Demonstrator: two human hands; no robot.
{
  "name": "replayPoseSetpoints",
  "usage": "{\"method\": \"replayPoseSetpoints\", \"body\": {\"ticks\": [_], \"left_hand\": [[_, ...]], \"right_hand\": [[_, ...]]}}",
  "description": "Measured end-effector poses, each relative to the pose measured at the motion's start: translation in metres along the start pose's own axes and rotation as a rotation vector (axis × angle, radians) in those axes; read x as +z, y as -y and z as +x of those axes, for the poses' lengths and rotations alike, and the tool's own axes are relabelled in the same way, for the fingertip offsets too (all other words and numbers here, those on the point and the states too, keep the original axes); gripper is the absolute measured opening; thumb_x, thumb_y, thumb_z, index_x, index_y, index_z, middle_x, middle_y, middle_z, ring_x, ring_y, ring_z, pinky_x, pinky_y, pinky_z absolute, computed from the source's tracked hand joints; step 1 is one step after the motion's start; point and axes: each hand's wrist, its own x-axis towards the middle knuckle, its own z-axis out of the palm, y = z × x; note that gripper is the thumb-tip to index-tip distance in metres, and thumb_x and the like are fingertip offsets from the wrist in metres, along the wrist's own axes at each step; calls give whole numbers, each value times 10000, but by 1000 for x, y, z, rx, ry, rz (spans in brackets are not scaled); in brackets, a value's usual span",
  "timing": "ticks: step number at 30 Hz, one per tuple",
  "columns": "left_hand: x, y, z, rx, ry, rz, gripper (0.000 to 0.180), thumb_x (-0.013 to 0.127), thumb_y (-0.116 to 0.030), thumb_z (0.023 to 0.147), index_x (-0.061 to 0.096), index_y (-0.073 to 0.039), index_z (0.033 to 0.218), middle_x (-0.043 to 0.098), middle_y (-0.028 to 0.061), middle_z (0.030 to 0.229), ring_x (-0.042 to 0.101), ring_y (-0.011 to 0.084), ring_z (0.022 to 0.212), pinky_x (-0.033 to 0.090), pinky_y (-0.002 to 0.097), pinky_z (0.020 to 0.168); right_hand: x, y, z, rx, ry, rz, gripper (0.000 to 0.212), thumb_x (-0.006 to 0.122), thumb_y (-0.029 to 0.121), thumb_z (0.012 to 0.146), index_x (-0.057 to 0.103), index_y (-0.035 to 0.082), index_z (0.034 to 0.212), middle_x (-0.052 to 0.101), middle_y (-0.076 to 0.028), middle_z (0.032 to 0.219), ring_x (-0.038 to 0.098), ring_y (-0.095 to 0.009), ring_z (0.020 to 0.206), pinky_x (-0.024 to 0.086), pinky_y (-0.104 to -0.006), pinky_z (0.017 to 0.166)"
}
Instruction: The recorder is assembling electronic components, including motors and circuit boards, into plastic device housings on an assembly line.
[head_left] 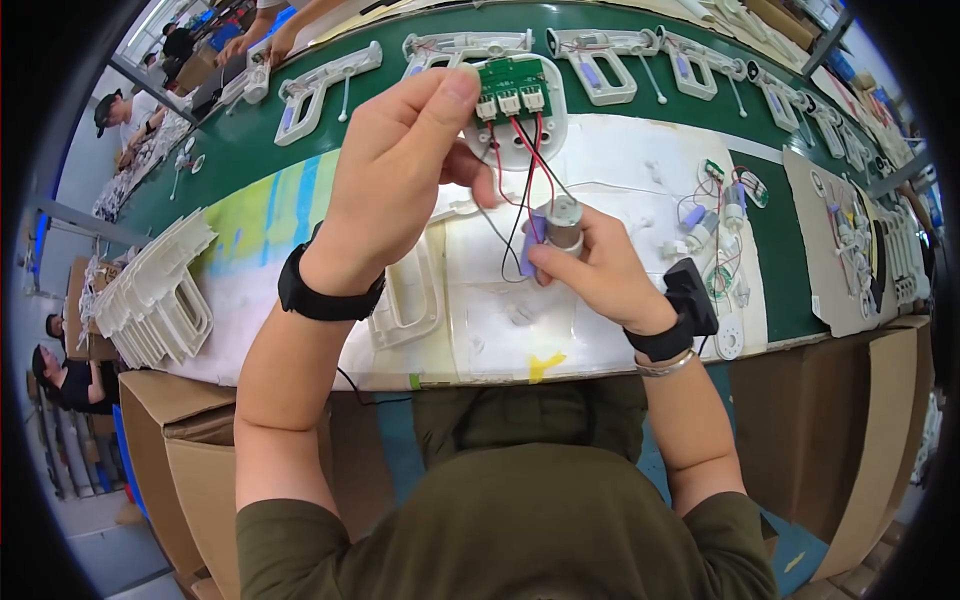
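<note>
My left hand (375,180) is raised over the middle of the bench, its thumb and fingers pinching the edge of a green circuit board (515,72). The board sits against a rounded white plastic cover (553,125). Red and black wires (527,150) are plugged into the board's white connectors and hang down. Lower and to the right, my right hand (612,270) is closed round a small cylindrical motor (565,225) and a purple battery cell (528,258) beside it. Wires loop down around these two parts. Beneath my left wrist lies a white handle-shaped shell (425,310).
Nested white shells (160,290) stand at the left. Wired handle housings (605,65) line the green surface (250,165) at the back. Wired parts (705,230) lie at right, near a cardboard tray (815,270). Another person's hands (265,45) work at far left. Cardboard boxes (200,480) flank me.
</note>
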Motion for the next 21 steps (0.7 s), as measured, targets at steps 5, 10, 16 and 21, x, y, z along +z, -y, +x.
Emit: {"method": "replayPoseSetpoints", "body": {"ticks": [5,10,16,21], "left_hand": [[-12,-11,-23,102,-132,184,282,481,-239,980,598,10,918,519,-19,647,440,42,469,334,188,432],[-22,-17,-39,444,-181,527,196,532,-165,955,609,15,947,536,-14,640,432,34,481,326,181,451],[-36,-30,-64,463,-259,657,396,469,-278,979,542,91,1103,620,109,813,543,100,539,433,209,436],[-58,-27,-92,388,-317,444,403,418,-250,993,490,109,1160,617,196,1012,654,192,752,560,263,625]], "right_hand": [[-11,33,-2,200,326,185,250,640,121,845,532,-5,1032,585,-52,764,526,-89,597,407,-217,515],[7,27,6,70,382,214,353,648,179,845,505,-19,1100,612,-77,782,518,-84,564,402,-210,492],[8,47,12,95,723,278,324,630,149,858,536,-9,1126,610,-51,915,586,-103,741,477,-251,643],[27,52,24,-12,779,257,375,615,198,880,518,0,1183,610,-69,1004,570,-132,952,457,-283,834]]}}
